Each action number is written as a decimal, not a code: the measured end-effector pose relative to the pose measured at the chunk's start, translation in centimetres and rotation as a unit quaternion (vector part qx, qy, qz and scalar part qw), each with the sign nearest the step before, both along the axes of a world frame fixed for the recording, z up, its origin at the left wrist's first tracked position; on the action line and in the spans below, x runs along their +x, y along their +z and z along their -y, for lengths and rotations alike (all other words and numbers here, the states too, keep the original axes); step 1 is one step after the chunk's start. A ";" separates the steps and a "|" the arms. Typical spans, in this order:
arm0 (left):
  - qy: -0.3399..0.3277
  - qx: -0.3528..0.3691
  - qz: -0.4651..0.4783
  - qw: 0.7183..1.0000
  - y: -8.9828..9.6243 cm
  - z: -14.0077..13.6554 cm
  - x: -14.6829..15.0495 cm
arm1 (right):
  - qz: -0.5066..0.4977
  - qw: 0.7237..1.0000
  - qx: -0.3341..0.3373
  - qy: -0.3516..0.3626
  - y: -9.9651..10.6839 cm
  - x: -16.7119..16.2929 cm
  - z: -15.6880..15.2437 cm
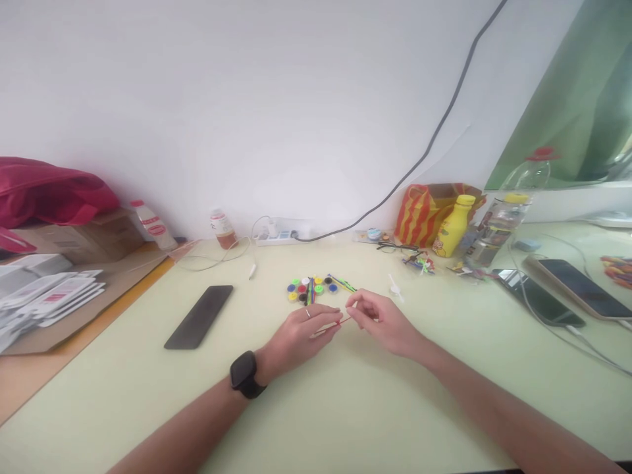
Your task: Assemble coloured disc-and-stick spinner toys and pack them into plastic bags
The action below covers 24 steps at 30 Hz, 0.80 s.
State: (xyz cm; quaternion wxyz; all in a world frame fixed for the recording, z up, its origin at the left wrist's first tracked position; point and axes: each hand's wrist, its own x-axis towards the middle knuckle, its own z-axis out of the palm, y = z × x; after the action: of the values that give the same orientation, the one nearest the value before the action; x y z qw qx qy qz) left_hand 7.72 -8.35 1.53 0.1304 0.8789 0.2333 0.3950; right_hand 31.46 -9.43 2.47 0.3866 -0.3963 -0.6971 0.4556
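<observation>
A thin red strand (346,320) runs between my two hands above the table; its exact kind is too small to make out. My left hand (301,330), with a ring and a black watch on the wrist, pinches one end. The other end lies between the thumb and index finger of my right hand (382,320). Just beyond my fingers are several small round coloured pieces (301,289) in green, yellow, blue, red, white and black. Thin coloured sticks (342,283) lie among and beside them.
A black phone (199,317) lies to the left. At the back stand a drink bottle (224,230), a power strip (281,237), a striped bag (415,214) and a yellow bottle (453,227). Two phones (587,286) with cables are at the right; boxes (89,240) at the left.
</observation>
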 end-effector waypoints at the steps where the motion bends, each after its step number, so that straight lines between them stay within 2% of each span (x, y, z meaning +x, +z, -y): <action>1: -0.004 0.009 -0.007 1.000 0.0 0.0 0.0 | -0.002 1.000 0.001 -0.005 -0.1 0.0 0.0; 5: -0.001 0.012 -0.022 1.000 0.1 0.2 0.1 | -0.004 1.000 0.013 -0.010 -0.4 -0.1 -0.1; 15: 0.016 -0.064 -0.016 0.998 0.2 0.6 0.1 | 0.019 0.999 0.036 -0.007 -0.5 -0.3 0.2; 20: -0.011 -0.158 0.010 0.987 1.0 1.2 0.4 | 0.023 0.999 0.041 -0.011 -0.6 -0.2 0.1; 24: -0.057 -0.285 0.046 0.956 1.2 1.2 0.8 | 0.020 0.999 0.045 -0.019 -0.8 0.0 -0.3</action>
State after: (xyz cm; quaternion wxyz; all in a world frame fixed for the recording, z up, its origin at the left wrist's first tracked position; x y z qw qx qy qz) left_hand 8.56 -9.57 2.75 0.4085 0.7982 0.2791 0.3438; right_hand 31.45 -9.15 1.69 0.3982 -0.4010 -0.7169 0.4083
